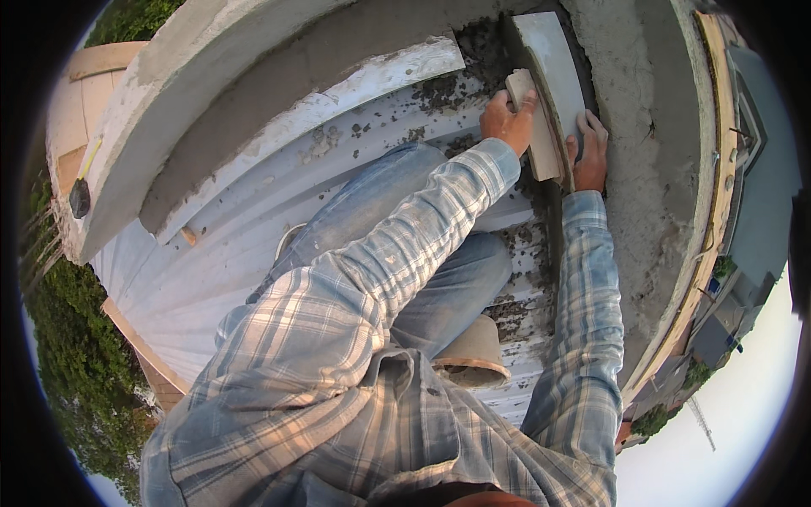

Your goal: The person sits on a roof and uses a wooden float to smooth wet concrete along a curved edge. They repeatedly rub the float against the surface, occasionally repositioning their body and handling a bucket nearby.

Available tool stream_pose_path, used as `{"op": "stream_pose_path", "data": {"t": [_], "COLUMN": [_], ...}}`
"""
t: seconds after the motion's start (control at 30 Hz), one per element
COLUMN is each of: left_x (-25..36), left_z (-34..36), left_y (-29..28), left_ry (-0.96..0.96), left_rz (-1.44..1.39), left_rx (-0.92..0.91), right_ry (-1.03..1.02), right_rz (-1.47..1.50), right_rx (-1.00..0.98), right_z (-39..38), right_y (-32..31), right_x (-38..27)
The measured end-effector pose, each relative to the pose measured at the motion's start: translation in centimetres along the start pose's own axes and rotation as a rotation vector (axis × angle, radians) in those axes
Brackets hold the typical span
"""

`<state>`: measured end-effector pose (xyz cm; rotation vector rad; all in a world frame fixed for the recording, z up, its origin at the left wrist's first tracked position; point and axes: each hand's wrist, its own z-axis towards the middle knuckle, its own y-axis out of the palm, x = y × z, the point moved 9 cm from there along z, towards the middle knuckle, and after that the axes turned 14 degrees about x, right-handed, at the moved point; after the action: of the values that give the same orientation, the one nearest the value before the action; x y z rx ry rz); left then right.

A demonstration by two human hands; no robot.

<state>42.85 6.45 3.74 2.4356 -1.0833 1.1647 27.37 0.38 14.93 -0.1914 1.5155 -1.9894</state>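
Observation:
A long, white-faced board (553,63) stands along the inner side of the curved concrete wall at the upper right. My left hand (508,125) is closed around a short wooden block (550,150), held up against the board's left side. At the board's near end, my right hand (590,155) grips its edge, thumb on one side and fingers stretched toward the wall. Part of the board is hidden behind that hand. Wet grey mortar (480,49) lies beside the board and spatters the ribbed white sheeting (228,224) under my knees.
A mortar-stained bucket (477,351) lies beside my knee. Another white strip (405,63) edges the mortar bed at the upper left. The concrete wall (646,169) curves around the right side, with a tape measure (80,198) hanging on its far left end. Roofs lie beyond.

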Motion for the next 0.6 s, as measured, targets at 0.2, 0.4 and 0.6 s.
{"op": "stream_pose_path", "data": {"t": [0.2, 0.4, 0.6], "left_x": [2.4, -2.1, -2.4], "left_z": [7.4, 7.2, 1.5], "left_y": [0.0, 2.2, 1.6], "left_ry": [0.074, -0.083, -0.046], "left_rz": [0.133, 0.023, -0.033], "left_rx": [0.082, -0.119, -0.105], "right_ry": [-0.005, -0.012, 0.025], "right_rz": [-0.008, -0.031, -0.017], "right_rx": [0.019, 0.030, 0.045], "right_z": [-0.1, 0.0, -0.5], "right_y": [-0.2, 0.1, 0.3], "right_x": [-0.3, -0.3, 1.2]}}
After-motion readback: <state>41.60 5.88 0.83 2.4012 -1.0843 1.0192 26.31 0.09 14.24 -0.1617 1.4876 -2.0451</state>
